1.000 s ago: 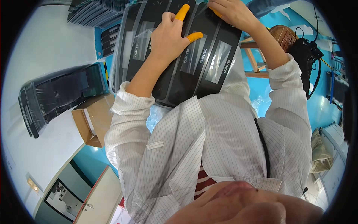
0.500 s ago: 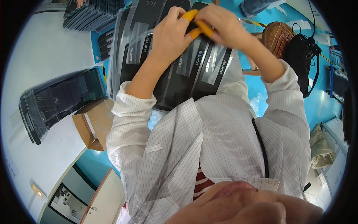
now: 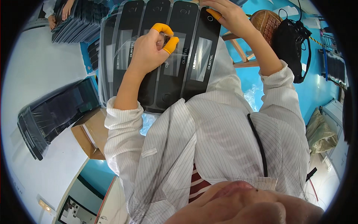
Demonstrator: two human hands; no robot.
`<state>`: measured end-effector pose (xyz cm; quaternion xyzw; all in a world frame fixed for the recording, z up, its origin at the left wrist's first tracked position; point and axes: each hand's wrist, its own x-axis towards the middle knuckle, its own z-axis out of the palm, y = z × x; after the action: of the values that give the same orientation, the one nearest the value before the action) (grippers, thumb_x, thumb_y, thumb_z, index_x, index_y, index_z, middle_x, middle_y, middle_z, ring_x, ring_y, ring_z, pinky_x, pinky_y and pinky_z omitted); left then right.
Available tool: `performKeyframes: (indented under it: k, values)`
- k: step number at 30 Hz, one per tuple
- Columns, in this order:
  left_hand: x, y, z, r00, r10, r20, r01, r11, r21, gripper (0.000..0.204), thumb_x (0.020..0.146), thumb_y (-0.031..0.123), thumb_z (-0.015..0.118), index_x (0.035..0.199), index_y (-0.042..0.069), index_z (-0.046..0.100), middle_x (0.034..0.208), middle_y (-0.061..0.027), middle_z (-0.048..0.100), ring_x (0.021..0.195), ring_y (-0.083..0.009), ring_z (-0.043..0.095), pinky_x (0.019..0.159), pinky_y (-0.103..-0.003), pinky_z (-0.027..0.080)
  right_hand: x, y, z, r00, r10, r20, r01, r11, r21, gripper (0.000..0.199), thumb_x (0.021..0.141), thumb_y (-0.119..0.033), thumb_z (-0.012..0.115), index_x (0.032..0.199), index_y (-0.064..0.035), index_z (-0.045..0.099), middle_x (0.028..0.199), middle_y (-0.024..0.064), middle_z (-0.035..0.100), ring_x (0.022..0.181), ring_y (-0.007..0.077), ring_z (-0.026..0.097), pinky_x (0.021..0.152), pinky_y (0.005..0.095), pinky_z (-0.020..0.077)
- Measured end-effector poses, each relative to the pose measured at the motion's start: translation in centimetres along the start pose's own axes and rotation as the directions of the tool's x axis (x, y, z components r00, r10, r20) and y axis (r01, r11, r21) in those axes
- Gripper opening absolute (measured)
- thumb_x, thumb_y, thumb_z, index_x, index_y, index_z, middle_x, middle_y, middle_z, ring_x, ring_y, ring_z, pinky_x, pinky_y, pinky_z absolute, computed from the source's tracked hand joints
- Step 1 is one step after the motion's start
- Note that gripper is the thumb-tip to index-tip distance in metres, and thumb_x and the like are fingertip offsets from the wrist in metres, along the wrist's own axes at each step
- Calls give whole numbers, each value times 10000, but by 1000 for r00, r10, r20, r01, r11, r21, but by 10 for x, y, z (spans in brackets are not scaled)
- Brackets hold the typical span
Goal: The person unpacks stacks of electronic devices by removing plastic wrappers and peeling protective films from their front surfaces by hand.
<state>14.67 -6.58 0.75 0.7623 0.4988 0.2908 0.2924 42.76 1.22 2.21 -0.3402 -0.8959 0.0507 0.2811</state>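
Observation:
Across my lap lies a row of long black panels with clear windows, round holes and pale lettering, in clear plastic. Over the middle of the row is my left hand, its thumb and index finger in yellow finger cots and curled toward each other in a pinch. What sits between those fingertips is too small to make out. A loose clear film shows beside that hand. My right hand reaches to the far end of the rightmost panel, fingers stretched out, a yellow-capped digit touching near its round hole.
To the left, a stack of dark panels lies on the white table, above a cardboard box. Another person's hands touch a tall stack of sheets. At right are a brown woven seat and black bag.
My hands were together over the far end of the panels; now they are apart. The left came nearer and leftward, the right went to the rightmost panel. The view shifted slightly.

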Motion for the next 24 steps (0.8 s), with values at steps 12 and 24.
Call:
performKeyframes:
  k: [12,24]
  values:
    - [-5,6,-7,973,-141,185,135,990,41,223,770,-35,614,992,-43,634,956,-182,703,880,-284,699,807,-349,539,-12,8,10,981,-193,18,192,954,-231,106,823,-95,630,897,-27,595,831,97,527,747,276,548,687,362,468]
    - [-5,7,-8,975,-138,177,126,989,77,98,809,34,699,843,26,607,662,-42,539,585,-130,481,615,-263,430,4,6,0,940,-319,117,340,878,-338,122,823,-114,576,904,-37,627,923,69,564,842,223,536,769,337,427]
